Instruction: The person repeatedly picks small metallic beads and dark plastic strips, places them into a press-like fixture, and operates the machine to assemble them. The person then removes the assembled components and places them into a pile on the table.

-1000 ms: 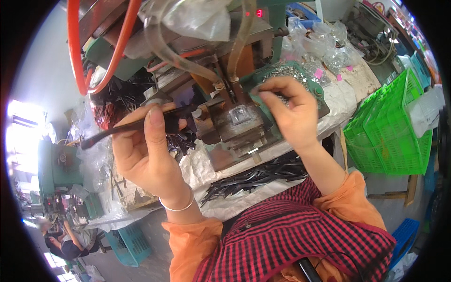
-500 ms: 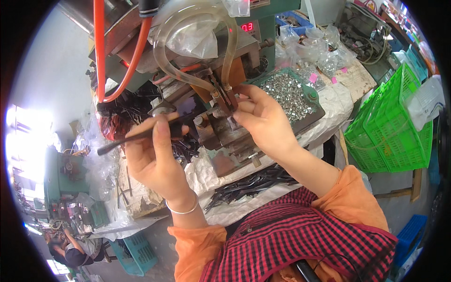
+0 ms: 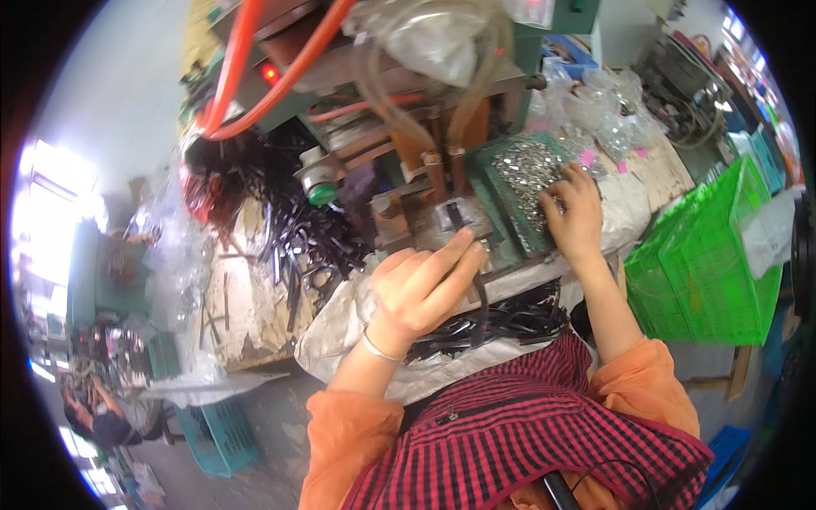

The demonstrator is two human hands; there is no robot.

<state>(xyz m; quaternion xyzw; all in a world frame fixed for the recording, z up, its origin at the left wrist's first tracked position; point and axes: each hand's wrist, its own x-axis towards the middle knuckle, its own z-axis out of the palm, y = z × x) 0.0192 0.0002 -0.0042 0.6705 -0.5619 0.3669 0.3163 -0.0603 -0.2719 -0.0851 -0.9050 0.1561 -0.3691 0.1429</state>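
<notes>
L hand point(image 3: 422, 289) mid-frame, grip clamped on thin black strip point(image 3: 476, 280): fingers laid along its upper part, thumb side hidden, strip running from metal block point(image 3: 455, 217) of press down past fingertips, lower end hanging toward pile of black strips point(image 3: 501, 319) at tabletop edge. Upper tip of strip touching or just over block; cannot tell which. Silver bangle point(image 3: 380, 348) on L wrist.

R hand point(image 3: 575, 212) to right, palm down on green tray point(image 3: 493, 183) of small shiny metal bits point(image 3: 527, 166), fingers curled into heap, grip pinched together w/ bits under fingertips; whether a piece actually pinched, cannot tell. Tray just beside block, on its right.

Above block: green press machine point(image 3: 510, 51) w/ two clear hoses point(image 3: 382, 85) dropping to brass fittings, orange hose point(image 3: 246, 76) looping across top left. Round grey knob w/ green cap point(image 3: 319, 183) left of block. More black strips point(image 3: 289, 229) heaped left of machine, reddish bundle point(image 3: 200, 191) beyond.

White cloth point(image 3: 348, 314) covering tabletop front. Clear plastic bags point(image 3: 595, 102) behind tray, pink tags among them. Bright green crate point(image 3: 705, 255) at right, well apart from hands. Orange sleeves, red-black check apron point(image 3: 527, 433) at bottom. Far lower left, another person point(image 3: 93, 416) bent over near second green machine point(image 3: 98, 272); blue basket point(image 3: 221, 433) on floor nearby.
</notes>
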